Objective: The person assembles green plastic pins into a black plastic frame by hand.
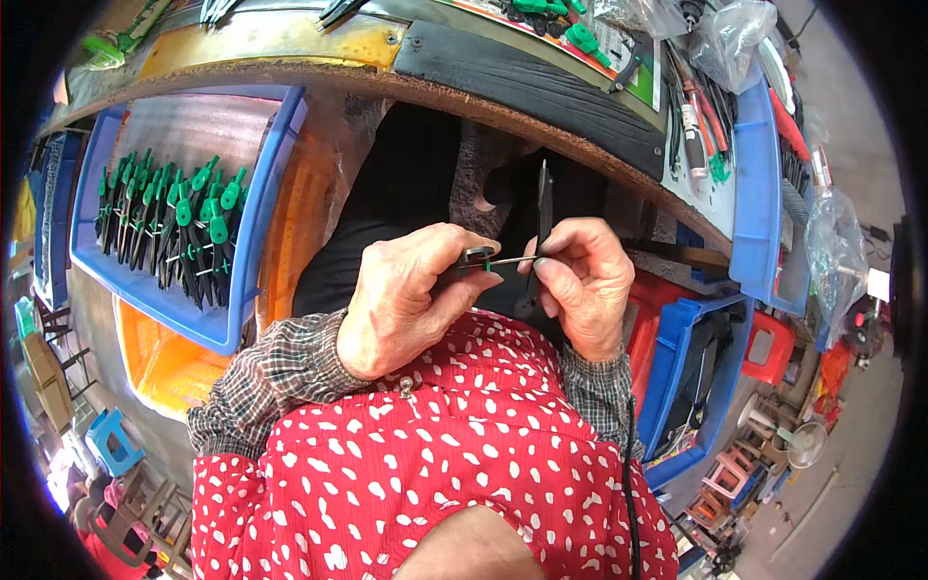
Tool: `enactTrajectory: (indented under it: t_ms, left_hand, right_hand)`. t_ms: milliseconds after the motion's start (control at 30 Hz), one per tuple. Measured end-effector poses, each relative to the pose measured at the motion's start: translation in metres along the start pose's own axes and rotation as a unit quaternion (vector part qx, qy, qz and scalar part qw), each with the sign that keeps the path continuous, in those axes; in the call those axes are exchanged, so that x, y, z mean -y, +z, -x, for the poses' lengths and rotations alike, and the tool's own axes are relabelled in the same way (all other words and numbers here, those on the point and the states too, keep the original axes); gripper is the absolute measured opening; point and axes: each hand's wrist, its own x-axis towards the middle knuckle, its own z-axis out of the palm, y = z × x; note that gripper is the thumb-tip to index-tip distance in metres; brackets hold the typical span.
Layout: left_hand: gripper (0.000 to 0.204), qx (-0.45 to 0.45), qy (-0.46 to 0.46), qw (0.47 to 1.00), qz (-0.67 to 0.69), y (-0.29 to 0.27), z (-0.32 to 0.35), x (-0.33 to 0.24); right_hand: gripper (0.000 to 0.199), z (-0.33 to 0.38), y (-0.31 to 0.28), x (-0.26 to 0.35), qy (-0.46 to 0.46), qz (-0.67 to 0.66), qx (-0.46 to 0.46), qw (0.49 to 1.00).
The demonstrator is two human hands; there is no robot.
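My left hand (411, 295) is closed, with thumb and forefinger pinching a small dark piece with a rounded end (475, 256). A bit of green shows at its edge, and most of it is hidden by the fingers. From there a thin metal rod (512, 260) reaches across to my right hand (588, 280). The fingertips of that hand are closed on a narrow black strip (545, 203), which stands up away from me and ends in a pale pointed tip. Rod and strip meet at my right fingertips; whether they are joined I cannot tell. Both hands are above my lap.
At left, a blue tray (246, 261) holds several black parts with green ends (184, 217), above an orange crate (159, 362). The workbench edge (541, 135) curves across ahead, with a screwdriver (692, 140) at its right. Another blue bin (662, 387) stands beside my right forearm.
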Motion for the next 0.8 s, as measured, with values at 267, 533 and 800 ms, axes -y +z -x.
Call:
enactTrajectory:
  t_ms: [267, 533, 800]
  left_hand:
    - [0.025, 0.016, -0.024, 0.999, 0.028, -0.001, -0.003, -0.008]
    - [0.018, 0.075, -0.145, 0.977, 0.134, -0.003, -0.014, -0.012]
    - [0.017, 0.081, -0.198, 0.952, 0.218, 0.008, -0.023, -0.004]
  right_hand:
    - [0.027, 0.006, -0.006, -0.002, -0.008, -0.039, -0.033, 0.999]
    - [0.025, 0.004, -0.015, -0.009, -0.059, -0.131, -0.005, 0.990]
    - [0.025, 0.000, -0.024, -0.023, -0.066, -0.167, -0.009, 0.984]
